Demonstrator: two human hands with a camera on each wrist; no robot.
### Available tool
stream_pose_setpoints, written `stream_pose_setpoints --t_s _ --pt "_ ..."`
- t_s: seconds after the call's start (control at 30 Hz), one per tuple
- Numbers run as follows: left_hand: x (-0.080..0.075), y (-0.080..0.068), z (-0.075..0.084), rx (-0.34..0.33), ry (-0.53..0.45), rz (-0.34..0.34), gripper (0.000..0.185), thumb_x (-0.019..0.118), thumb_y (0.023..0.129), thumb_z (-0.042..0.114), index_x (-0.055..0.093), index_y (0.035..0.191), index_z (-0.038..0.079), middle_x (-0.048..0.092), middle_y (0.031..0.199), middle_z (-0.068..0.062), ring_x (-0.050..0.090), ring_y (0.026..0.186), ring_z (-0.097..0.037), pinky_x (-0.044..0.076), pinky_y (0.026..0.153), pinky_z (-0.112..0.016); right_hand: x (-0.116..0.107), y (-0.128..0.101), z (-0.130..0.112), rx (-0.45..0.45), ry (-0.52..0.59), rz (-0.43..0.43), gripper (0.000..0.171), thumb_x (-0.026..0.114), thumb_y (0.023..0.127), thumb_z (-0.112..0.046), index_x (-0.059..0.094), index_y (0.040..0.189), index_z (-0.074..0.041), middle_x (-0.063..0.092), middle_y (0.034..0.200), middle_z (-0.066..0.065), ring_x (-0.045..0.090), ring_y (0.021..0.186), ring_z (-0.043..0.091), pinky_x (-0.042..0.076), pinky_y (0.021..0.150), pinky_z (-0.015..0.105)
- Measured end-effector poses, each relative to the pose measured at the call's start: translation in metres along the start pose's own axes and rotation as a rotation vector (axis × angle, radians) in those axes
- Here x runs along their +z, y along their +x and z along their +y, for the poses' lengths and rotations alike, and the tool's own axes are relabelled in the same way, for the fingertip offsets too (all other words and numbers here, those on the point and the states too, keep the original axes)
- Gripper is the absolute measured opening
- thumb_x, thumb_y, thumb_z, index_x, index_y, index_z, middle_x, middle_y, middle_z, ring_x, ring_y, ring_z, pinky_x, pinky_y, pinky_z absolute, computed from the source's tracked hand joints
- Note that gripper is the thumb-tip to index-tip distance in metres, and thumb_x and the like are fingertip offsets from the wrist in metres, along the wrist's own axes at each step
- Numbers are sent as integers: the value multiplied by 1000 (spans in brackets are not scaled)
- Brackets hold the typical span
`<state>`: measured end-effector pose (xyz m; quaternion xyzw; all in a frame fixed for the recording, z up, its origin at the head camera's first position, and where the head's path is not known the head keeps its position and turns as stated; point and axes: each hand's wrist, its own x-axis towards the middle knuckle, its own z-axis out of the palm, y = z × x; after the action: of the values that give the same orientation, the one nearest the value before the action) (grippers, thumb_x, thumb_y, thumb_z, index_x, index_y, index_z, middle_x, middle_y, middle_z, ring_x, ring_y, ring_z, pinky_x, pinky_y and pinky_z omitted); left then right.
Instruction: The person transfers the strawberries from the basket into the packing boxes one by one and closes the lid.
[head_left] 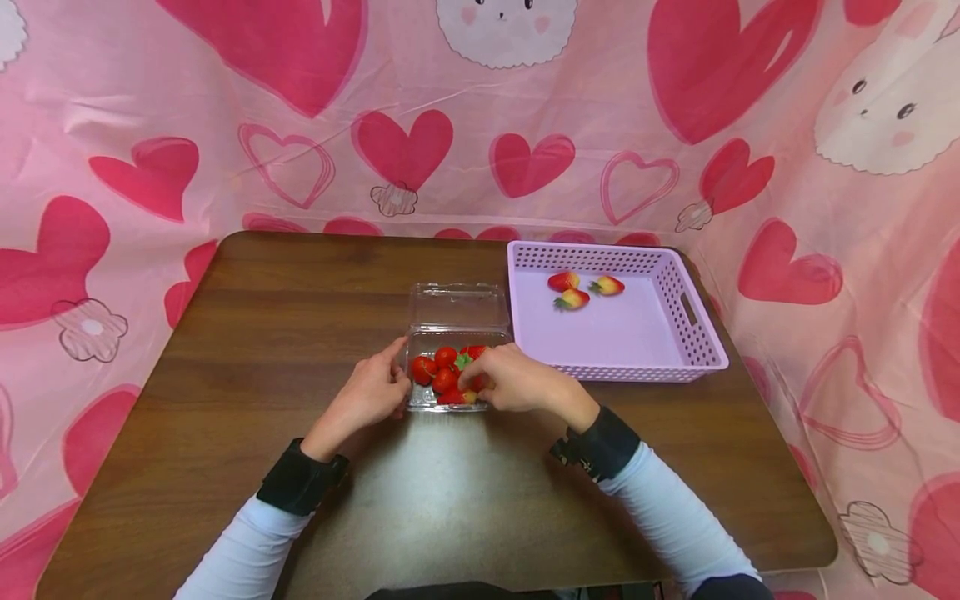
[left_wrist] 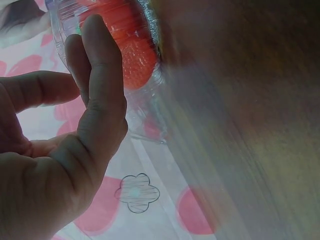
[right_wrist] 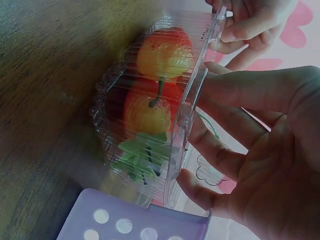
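Sleeves nearest, I'm seeing boxed strawberries between left hand, unclenched at nine o'clock, and right hand at three, grip unclear.

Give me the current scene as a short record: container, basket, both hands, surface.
Clear box: left of the basket as the head camera sees it
Lid: open, on the box's far side
Box contents: several red strawberries, some partly hidden
Lilac basket: holds three red-and-yellow strawberries, near its far side
Left hand: at the box's left side, index finger along the edge
Right hand: fingers inside the box among the fruit; grip unclear
Surface: brown wooden-looking table
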<state>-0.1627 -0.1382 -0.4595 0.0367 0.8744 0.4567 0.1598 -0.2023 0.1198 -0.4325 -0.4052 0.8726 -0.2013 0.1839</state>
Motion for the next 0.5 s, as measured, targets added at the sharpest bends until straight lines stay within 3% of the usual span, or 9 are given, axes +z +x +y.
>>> stream_pose_setpoints --t_s 0.5 --pt "1 0 0 -7 2 6 73 60 100 2 26 166 3 59 79 -11 63 60 -27 54 60 -36 -1 -1 -1 -23 11 6 31 65 93 4 83 112 -12 75 98 2 54 71 17 45 62 30"
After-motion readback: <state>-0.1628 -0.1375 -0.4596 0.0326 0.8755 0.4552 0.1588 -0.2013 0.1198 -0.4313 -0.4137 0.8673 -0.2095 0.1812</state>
